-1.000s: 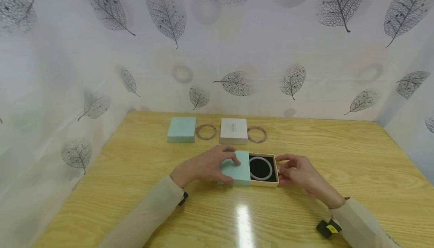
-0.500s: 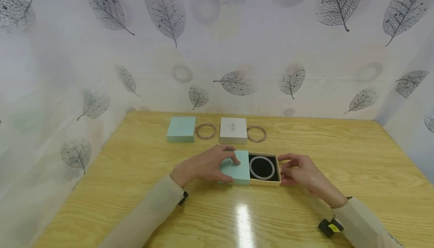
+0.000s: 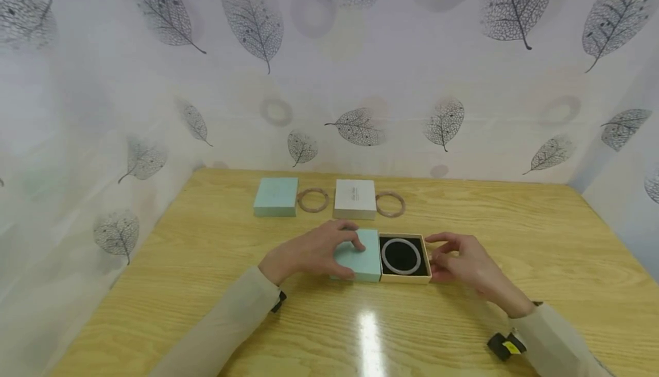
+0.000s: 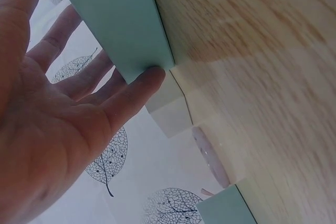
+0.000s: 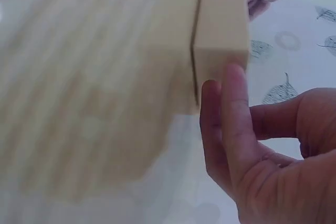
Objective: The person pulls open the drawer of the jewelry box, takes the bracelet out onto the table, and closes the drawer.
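Observation:
My left hand grips the mint-green box cover by its left part, with thumb and fingers on opposite sides, as the left wrist view also shows. Out of the cover's right side projects a cream-edged inner tray with a black lining. A pale, round bangle lies flat on that lining. My right hand is at the tray's right end, thumb and fingers bent close together there. In the right wrist view, the fingertips meet the tray's plain end wall; exactly what they pinch is hidden.
Behind stand another mint-green box and a white box. One pinkish bangle lies beside the mint box, another beside the white one. The wooden table ends at a leaf-patterned curtain.
The tray has slid rightward out of the cover along with my right hand, and the whole bangle now shows. My left hand and the cover have stayed in place.

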Motion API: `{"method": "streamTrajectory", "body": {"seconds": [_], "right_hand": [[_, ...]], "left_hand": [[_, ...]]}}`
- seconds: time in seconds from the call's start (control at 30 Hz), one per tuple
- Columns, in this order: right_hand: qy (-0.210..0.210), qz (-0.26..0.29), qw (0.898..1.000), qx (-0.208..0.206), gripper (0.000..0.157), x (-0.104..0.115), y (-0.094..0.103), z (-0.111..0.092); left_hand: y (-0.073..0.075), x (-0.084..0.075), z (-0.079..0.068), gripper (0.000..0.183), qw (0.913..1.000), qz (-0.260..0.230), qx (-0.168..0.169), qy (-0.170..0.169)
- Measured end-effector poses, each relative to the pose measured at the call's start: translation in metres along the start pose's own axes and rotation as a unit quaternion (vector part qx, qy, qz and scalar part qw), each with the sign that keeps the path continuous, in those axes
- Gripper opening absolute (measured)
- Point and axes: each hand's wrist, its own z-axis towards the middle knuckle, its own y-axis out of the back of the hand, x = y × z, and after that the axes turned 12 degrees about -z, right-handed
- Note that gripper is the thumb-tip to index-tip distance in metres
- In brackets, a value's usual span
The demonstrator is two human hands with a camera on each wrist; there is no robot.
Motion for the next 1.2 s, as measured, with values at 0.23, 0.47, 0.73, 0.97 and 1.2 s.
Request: {"method": "streamTrajectory", "body": {"seconds": [0.23, 0.47, 0.73, 0.97, 1.2], "right_hand": [[0.040, -0.137, 0.988, -0.052, 0.037, 0.009, 0.008, -0.004], [0.130, -0.255, 0.951, -0.116, 0.019, 0.020, -0.004, 0.001], [0.124, -0.329, 0.929, -0.113, 0.015, 0.028, -0.016, 0.012], [0.126, -0.333, 0.927, -0.115, 0.017, 0.029, -0.018, 0.017], [0.102, -0.312, 0.937, -0.121, 0.014, 0.033, -0.020, 0.018]], "left_hand": [[-0.001, 0.001, 0.000, 0.040, 1.0000, -0.001, -0.001, 0.000], [0.001, -0.001, -0.001, 0.040, 1.0000, 0.002, -0.001, -0.003], [0.000, -0.001, -0.001, 0.040, 1.0000, -0.008, 0.000, 0.005], [0.000, -0.001, -0.001, 0.040, 0.9999, -0.009, -0.004, 0.007], [0.000, -0.001, -0.001, 0.040, 1.0000, -0.005, -0.003, 0.006]]}}
